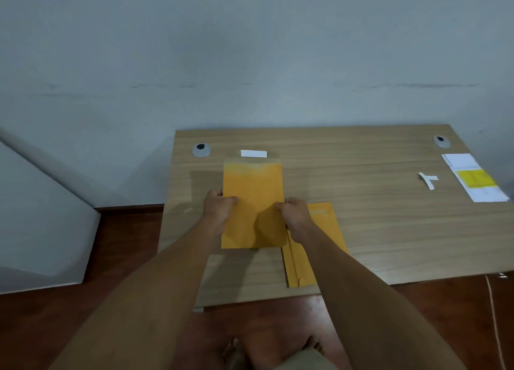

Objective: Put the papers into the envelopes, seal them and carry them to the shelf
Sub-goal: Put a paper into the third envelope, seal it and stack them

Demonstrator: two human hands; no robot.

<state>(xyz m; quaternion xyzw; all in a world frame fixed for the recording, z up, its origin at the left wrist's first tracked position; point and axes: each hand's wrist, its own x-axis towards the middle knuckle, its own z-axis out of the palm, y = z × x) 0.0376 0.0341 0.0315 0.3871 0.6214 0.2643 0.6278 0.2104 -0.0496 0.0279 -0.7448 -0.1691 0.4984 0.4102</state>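
An orange envelope (254, 191) is held just above the wooden desk (361, 230), its top flap area paler. My left hand (218, 208) grips its left edge and my right hand (293, 212) grips its right edge, thumbs on the face. A second orange envelope (301, 266) lies on the desk under my right wrist, partly hidden by my arm. A stack of white papers (463, 163) with a yellow sheet (477, 178) on top rests at the desk's far right.
A white paper strip (253, 153) lies just beyond the held envelope; more peeled strips (428, 180) lie at right. Two grey cable grommets (201, 150) (442, 141) sit near the wall. A white panel (41, 216) stands left on the wooden floor (125, 244). My bare feet show below.
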